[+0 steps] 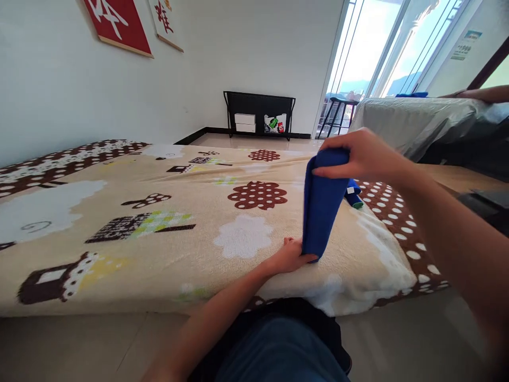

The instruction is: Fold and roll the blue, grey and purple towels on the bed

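Taking the blue towel [322, 204] as the landmark, the far left holds a wall with red calligraphy panels [118, 24], and below them the bed [131, 249] spreads out under a cream fleece blanket printed with brown dotted trees and white clouds. Just left of the towel's lower end, the left hand [289, 257] lies on the blanket, its fingers [308, 258] closed on the bottom edge and pinning it to the bed. The towel itself stands up from the bed near the front edge, folded into a long narrow strip. At its top, the right hand [360, 156] grips the upper fold, fingers [328, 171] clamped over the cloth. Just behind and to the right of the towel, another rolled blue cloth [353, 194] with a green tip rests on the blanket. Farther right stands a second bed under a grey cover [413, 119], where another person's arm [477, 94] shows.

The towel looks light, soft and limp; it would likely sag unless held at both ends, so the edges and corners seem the best places to take hold.
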Motion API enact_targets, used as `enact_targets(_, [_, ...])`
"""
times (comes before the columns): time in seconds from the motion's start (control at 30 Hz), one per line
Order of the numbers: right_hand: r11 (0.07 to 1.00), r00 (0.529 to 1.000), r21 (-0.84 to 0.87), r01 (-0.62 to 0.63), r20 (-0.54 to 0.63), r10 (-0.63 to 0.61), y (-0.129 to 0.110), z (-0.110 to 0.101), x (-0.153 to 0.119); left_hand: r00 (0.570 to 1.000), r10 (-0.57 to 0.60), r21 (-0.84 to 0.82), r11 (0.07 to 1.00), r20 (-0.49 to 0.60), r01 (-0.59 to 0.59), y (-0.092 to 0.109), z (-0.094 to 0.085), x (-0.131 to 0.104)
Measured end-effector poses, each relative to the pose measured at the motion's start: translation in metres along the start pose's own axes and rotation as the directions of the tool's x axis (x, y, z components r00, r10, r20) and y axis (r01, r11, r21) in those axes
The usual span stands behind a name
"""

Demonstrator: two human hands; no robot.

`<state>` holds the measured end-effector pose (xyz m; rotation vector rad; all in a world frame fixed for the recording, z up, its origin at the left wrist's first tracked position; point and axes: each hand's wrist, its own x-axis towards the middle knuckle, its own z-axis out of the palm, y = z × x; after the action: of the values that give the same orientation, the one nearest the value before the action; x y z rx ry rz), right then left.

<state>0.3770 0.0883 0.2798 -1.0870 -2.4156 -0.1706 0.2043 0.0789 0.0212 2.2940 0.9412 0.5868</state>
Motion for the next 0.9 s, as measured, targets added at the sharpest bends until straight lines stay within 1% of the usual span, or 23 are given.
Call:
enact_targets(0.07, [1.0,0.999,0.0,-0.007,-0.051,0.007,0.006,-0.004,0.0,0.998,-0.049,0.068,0.997,0.025,0.048,-0.002,-0.006,0.005])
enact_targets(0.1, [1.0,0.999,-0.002,0.003,-0.049,-0.003,0.009,-0.005,0.001,0.997,-0.073,0.086,0.994,0.023,0.071,-0.004,-0.009,0.007])
enact_targets(0.17, [0.999,0.999,0.005,0.039,0.002,-0.039,0.014,-0.004,0.005,0.995,-0.097,0.102,0.99,0.008,0.095,-0.008,-0.011,0.01])
enact_targets(0.27, [0.998,0.995,0.024,0.066,0.068,-0.067,0.024,0.003,0.013,0.993,-0.118,0.136,0.984,-0.01,0.118,-0.014,-0.008,0.006])
enact_targets(0.37, [1.0,0.998,0.018,0.021,0.067,-0.022,0.04,0.003,0.022,0.991,-0.118,0.221,0.967,-0.06,0.128,-0.013,-0.011,-0.004])
enact_targets(0.4, [1.0,0.997,0.008,0.0,0.071,-0.001,0.047,0.001,0.026,0.992,-0.109,0.249,0.961,-0.056,0.12,-0.012,-0.013,-0.006])
enact_targets(0.47, [0.999,0.995,-0.018,-0.038,0.093,0.04,0.064,-0.004,0.036,0.996,-0.086,0.28,0.956,-0.006,0.084,-0.009,-0.02,-0.011])
enact_targets(0.57, [0.995,0.988,-0.063,-0.083,0.124,0.09,0.097,-0.01,0.054,0.996,-0.061,0.294,0.955,0.071,0.038,-0.009,-0.028,-0.016])
enact_targets(0.67, [0.986,0.981,-0.11,-0.129,0.131,0.143,0.141,-0.01,0.076,0.994,-0.045,0.324,0.946,0.098,0.011,-0.015,-0.029,-0.021])
enact_targets(0.77, [0.955,0.976,-0.229,-0.189,0.067,0.209,0.189,-0.016,0.098,0.999,0.001,0.4,0.916,0.048,-0.02,-0.022,-0.025,-0.026])
enact_targets(0.83, [0.902,0.961,-0.341,-0.265,-0.015,0.276,0.22,-0.028,0.113,0.998,0.06,0.459,0.887,-0.013,-0.047,-0.027,-0.021,-0.028])
enact_targets(0.9, [0.828,0.931,-0.43,-0.361,-0.113,0.347,0.248,-0.042,0.124,0.987,0.146,0.517,0.851,-0.07,-0.089,-0.034,-0.017,-0.028])
